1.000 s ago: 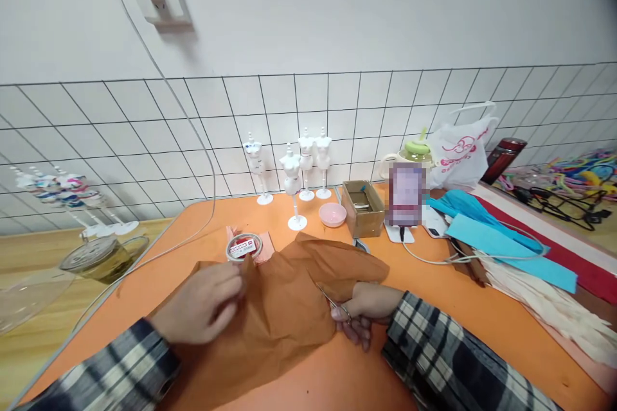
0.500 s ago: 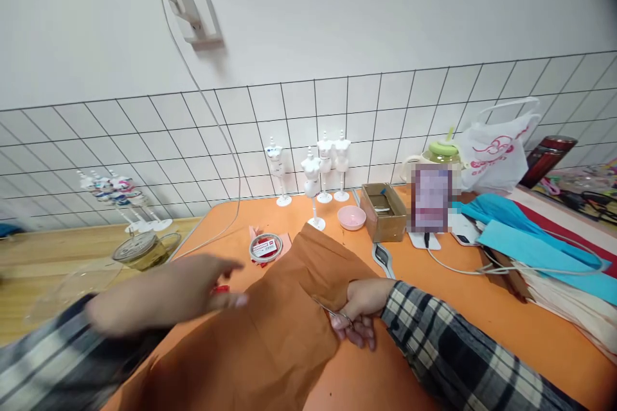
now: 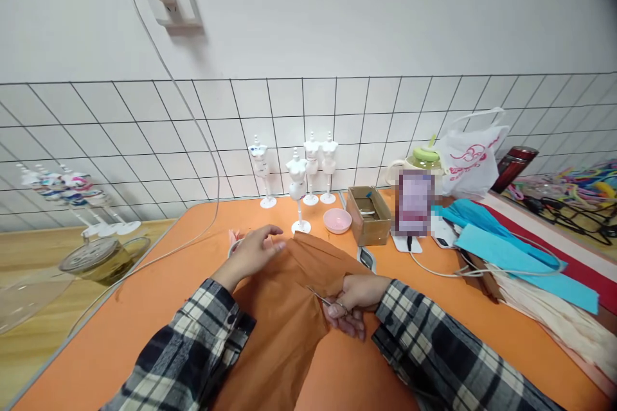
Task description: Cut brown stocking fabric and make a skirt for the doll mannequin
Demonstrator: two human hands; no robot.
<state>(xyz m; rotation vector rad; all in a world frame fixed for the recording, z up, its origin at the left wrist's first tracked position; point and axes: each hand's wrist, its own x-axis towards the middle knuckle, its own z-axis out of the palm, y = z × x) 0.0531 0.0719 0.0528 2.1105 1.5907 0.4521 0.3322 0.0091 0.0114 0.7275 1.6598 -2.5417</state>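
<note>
Cutting looks partway done, at a guess. Brown cloth (image 3: pixel 272 334) reads as one large piece; no separate offcut of it in view. Scissors (image 3: pixel 320 297) sit at its right side, blades on the cloth, tips toward the far left. A far-right flap and the broad near-left part meet about the blades, so a cut seems to run in from the right edge. Its length is hard to make out; the uncut span beyond the tips looks considerable. Whether the blades are parted: cannot tell.

Right hand (image 3: pixel 348 306): grip clamped on the scissor handles, thumb uppermost. Left hand (image 3: pixel 253 259): grip apart, thumb and fingers spread above the cloth's far-left edge, pinching nothing; contact unclear.

Cloth lies across the middle of the orange desk (image 3: pixel 376 372), running off toward the near edge of view. Thin-looking, matt, plain, softly creased. Far corner comes to a point just near of a white dress form (image 3: pixel 297 183).
</note>
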